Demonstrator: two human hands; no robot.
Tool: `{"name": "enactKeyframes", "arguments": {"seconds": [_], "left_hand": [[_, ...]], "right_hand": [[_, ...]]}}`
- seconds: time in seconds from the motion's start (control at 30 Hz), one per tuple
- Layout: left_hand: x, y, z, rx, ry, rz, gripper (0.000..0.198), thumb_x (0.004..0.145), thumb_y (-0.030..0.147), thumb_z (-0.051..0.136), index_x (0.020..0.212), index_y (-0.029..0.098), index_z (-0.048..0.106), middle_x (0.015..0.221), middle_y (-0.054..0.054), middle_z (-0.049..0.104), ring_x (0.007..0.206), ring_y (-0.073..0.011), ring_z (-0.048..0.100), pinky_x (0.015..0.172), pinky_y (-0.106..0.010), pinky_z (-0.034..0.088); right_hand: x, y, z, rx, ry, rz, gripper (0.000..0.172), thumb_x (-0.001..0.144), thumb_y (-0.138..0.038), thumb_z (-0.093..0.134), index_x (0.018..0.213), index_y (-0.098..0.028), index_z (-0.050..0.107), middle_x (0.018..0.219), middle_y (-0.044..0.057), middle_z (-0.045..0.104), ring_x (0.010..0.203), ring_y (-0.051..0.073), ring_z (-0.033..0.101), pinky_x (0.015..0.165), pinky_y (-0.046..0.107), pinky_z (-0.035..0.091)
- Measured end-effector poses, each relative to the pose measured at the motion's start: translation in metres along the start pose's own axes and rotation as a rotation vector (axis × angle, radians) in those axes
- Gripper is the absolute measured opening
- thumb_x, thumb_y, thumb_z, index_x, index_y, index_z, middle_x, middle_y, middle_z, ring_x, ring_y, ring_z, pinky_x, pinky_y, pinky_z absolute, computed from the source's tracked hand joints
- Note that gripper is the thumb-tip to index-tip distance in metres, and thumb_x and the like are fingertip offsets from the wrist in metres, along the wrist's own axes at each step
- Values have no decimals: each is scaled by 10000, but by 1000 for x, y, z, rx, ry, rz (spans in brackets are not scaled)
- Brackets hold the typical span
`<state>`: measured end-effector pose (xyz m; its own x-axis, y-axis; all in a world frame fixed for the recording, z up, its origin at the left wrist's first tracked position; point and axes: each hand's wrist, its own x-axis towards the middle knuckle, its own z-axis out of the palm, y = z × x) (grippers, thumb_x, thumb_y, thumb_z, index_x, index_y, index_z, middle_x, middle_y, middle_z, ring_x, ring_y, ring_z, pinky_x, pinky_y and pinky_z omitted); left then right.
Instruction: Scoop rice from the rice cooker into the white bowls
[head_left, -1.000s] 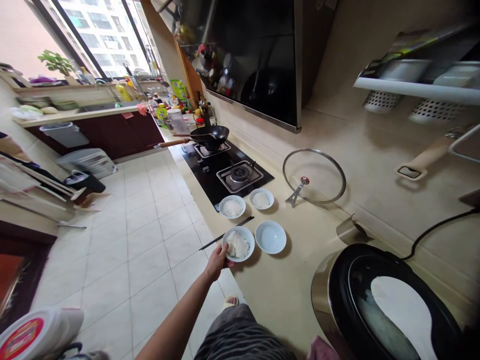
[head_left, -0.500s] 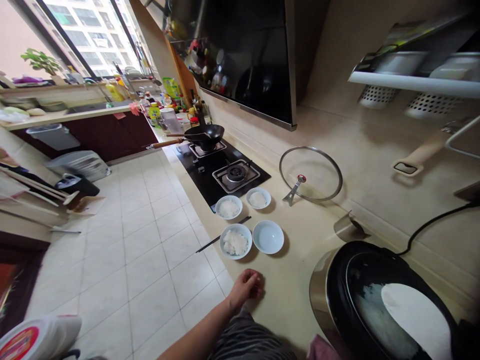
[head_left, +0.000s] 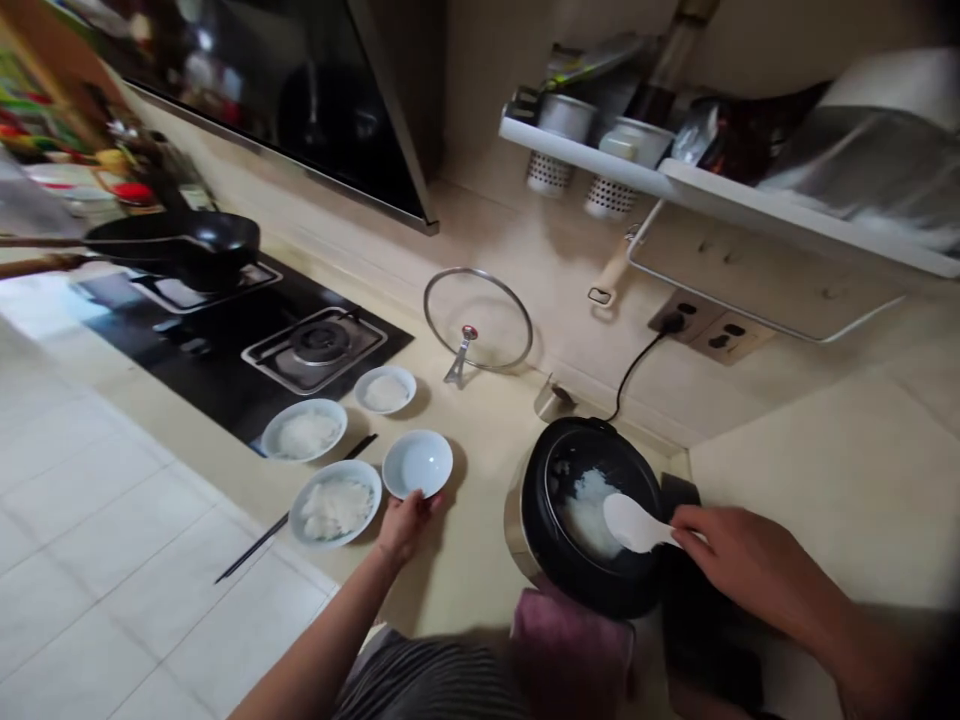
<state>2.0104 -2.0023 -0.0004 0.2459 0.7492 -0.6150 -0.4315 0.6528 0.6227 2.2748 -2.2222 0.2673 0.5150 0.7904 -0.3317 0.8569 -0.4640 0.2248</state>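
My left hand [head_left: 409,525] grips the near rim of an empty white bowl [head_left: 417,464], slightly tilted on the counter. Closed round the handle of a white rice paddle [head_left: 634,522], my right hand [head_left: 731,555] holds it over the open rice cooker [head_left: 536,500]. Some rice [head_left: 592,510] lies in the cooker's dark pot, partly hidden by the paddle. Left of the empty bowl stand a bowl of rice [head_left: 335,503], another rice bowl [head_left: 304,430] and a smaller-looking rice bowl [head_left: 385,390] farther back. Dark chopsticks [head_left: 255,548] lie partly under the nearest rice bowl.
A glass lid [head_left: 495,320] leans on the wall on its stand. The gas hob [head_left: 217,370] carries a black wok [head_left: 172,245]. A wall shelf [head_left: 585,150] hangs above the cooker, whose cord [head_left: 634,365] runs to a socket. A pink cloth [head_left: 566,640] is below the cooker.
The view has swung right. My left hand has reached forward and taken hold of the empty bowl. My right hand has come into view, holding the paddle over the cooker.
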Motion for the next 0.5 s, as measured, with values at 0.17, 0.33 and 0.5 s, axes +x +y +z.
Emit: {"name": "enactKeyframes", "arguments": {"seconds": [0.17,0.33,0.5], "left_hand": [[-27,-2,-2,33,-25,-37,539,718,-63,535,1196,184,493,818,-45,697,631,-148,693,566,-233,580],[-66,-2,-9,117,-108,-238,478,629,49,676,1077,177,564,776,-55,698,681,-200,700,584,-260,566],[-86,5,-8,265,-272,-316,205,593,192,695,778,166,611,574,-29,638,544,-183,631,542,-280,501]], "right_hand": [[36,-35,-21,-131,-117,-71,238,833,-152,439,791,-178,672,915,139,711,903,285,656,681,330,410],[64,-33,-5,-164,-204,-146,187,787,-141,533,886,-128,692,986,184,703,977,324,645,718,345,450],[84,-23,14,-133,-260,-229,196,780,-134,521,857,-138,702,984,177,705,948,298,654,720,337,457]]}}
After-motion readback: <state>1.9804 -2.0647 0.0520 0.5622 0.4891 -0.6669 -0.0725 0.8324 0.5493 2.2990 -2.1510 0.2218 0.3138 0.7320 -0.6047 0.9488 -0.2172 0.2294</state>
